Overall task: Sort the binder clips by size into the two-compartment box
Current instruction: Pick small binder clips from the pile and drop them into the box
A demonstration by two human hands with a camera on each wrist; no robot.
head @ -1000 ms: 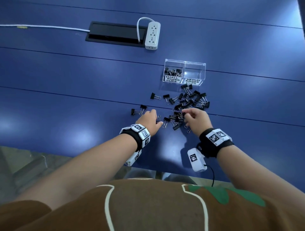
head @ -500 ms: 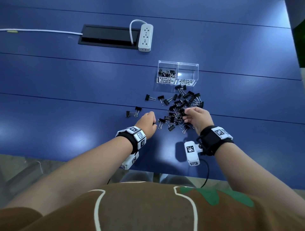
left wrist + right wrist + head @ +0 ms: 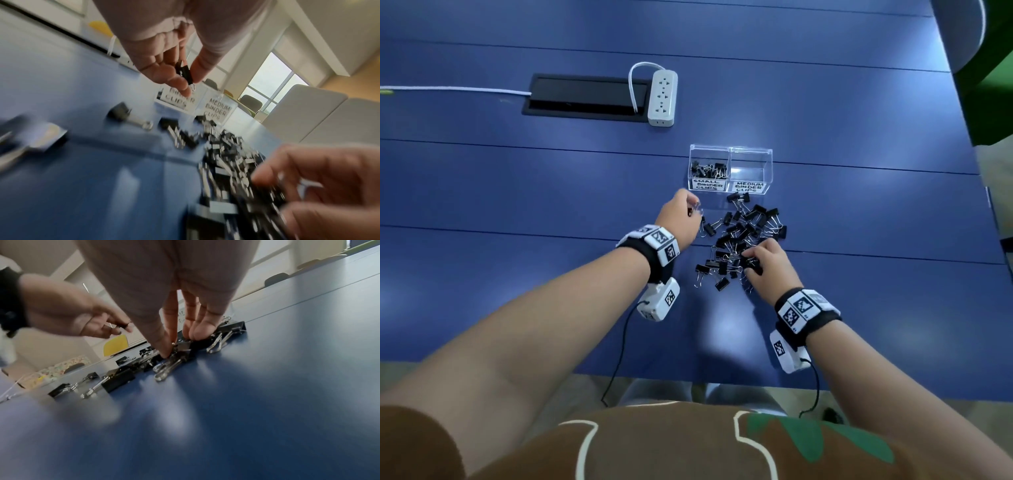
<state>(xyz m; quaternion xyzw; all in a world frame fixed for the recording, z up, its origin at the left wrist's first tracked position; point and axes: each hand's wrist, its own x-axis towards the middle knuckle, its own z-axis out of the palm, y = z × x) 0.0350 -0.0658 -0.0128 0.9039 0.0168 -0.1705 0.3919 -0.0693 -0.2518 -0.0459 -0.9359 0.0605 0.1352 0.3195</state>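
A clear two-compartment box (image 3: 730, 158) stands mid-table, labelled small on the left and medium on the right. Several small black clips lie in its left compartment (image 3: 708, 168); the right one (image 3: 751, 168) looks bare. A pile of black binder clips (image 3: 743, 233) lies in front of it. My left hand (image 3: 681, 219) hovers just left of the box front and pinches a small black clip (image 3: 185, 73) between thumb and fingers. My right hand (image 3: 763, 262) is down on the near side of the pile (image 3: 185, 344), fingertips pressed among the clips; whether it pinches one is unclear.
A white power strip (image 3: 662, 97) and a black cable hatch (image 3: 585, 97) lie at the back of the blue table (image 3: 517, 192). A white cable (image 3: 448, 89) runs off to the left. Wrist camera leads hang over the near table edge.
My left hand has lifted from the left edge of the pile and moved forward toward the box with a small clip pinched. The right hand stays at the pile's near side.
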